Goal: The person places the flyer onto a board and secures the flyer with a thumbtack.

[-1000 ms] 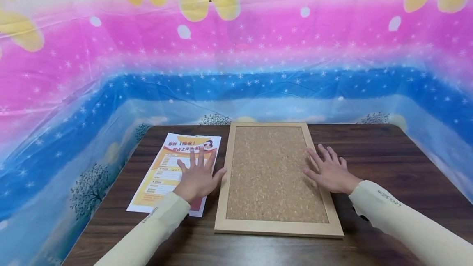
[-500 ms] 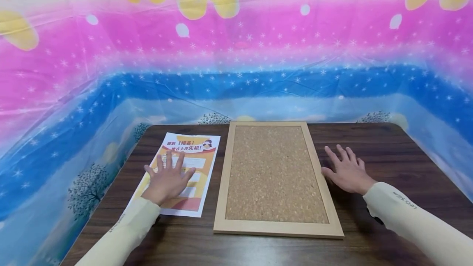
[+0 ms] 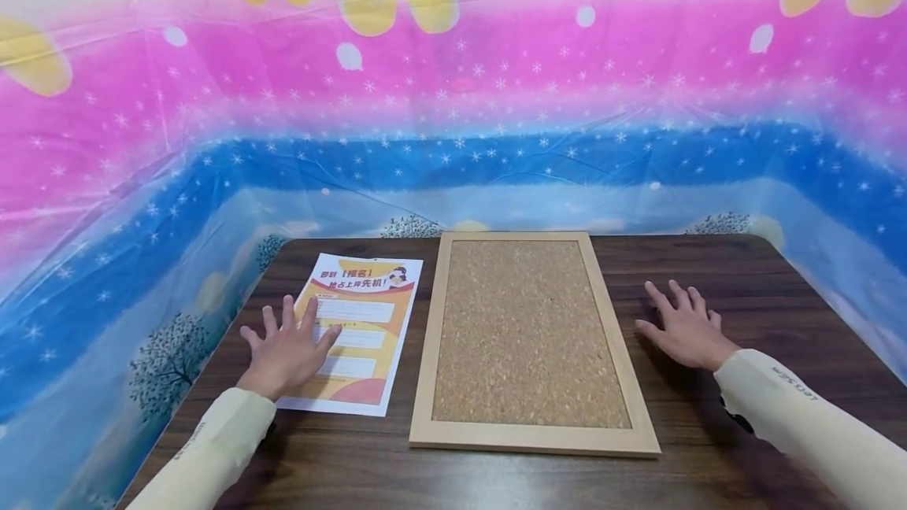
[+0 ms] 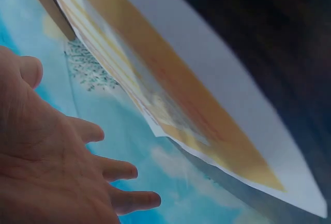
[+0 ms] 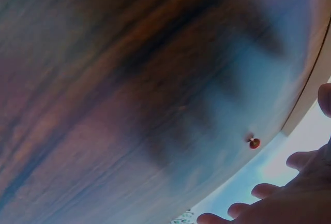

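My left hand [image 3: 283, 352] hovers with spread fingers over the left edge of a printed paper poster [image 3: 364, 313] in orange, yellow and white. In the left wrist view its palm [image 4: 46, 157] faces the poster and holds nothing. A cork board [image 3: 527, 337] with a pale wooden frame lies to the right of the poster. My right hand [image 3: 687, 333] is past the board's right side, above the dark wood table [image 3: 765, 305], fingers apart. A small red pushpin-like thing [image 5: 253, 143] stands on the table near its fingers in the right wrist view; in the head view it is hidden.
A patterned pink and blue cloth [image 3: 468, 156] hangs behind the table and along both sides. The board's far edge reaches the table's back edge. A strip of table separates poster and board.
Both hands have moved apart: the left from between poster and board leftward over the poster, the right from over the board's frame rightward off it. Poster and board stay put.
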Tool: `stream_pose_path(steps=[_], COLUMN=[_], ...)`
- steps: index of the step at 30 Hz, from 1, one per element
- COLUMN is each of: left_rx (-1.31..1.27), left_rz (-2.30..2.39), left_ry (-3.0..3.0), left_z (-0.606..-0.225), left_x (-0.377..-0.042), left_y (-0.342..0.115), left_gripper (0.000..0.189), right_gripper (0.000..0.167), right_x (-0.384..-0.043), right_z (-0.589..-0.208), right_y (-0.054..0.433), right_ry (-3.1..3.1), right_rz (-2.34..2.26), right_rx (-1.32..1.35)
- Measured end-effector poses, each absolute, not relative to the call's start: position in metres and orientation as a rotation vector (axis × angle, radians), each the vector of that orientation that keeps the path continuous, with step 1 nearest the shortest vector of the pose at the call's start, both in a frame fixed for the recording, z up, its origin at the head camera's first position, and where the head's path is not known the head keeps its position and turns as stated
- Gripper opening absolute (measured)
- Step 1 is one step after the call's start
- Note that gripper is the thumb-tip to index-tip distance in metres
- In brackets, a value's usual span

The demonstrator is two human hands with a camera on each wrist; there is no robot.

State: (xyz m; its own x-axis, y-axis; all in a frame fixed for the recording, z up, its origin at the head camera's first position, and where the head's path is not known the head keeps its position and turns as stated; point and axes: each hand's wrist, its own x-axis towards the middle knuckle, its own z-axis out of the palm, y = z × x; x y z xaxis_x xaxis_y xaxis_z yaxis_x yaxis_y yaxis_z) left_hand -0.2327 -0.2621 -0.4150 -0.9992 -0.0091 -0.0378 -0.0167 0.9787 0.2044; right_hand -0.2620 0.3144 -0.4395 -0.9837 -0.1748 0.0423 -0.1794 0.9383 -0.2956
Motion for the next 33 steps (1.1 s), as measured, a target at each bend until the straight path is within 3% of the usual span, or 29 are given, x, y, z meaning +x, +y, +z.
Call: stream_pose_path(steps=[6, 24, 33], left_rx=[-0.052, -0.221, -0.276], left_rz=[0.324, 0.221, 0.190], left_ry=[3.077, 3.009, 2.968], left_z=[-0.417, -0.410, -0.408], left_x=[-0.230, -0.234, -0.237], left_y=[-0.271, -0.295, -0.300], left_gripper=[0.085, 0.069, 0.068], right_gripper=[0.070, 0.020, 0.013], right_x=[-0.263, -0.285, -0.296], right_z=[-0.443, -0.435, -0.431], right_y=[0.321, 0.327, 0.328], right_ry=[-3.058, -2.995, -3.051], right_rz=[0.485, 0.532, 0.597], right_rx=[0.286, 0.270, 0.208])
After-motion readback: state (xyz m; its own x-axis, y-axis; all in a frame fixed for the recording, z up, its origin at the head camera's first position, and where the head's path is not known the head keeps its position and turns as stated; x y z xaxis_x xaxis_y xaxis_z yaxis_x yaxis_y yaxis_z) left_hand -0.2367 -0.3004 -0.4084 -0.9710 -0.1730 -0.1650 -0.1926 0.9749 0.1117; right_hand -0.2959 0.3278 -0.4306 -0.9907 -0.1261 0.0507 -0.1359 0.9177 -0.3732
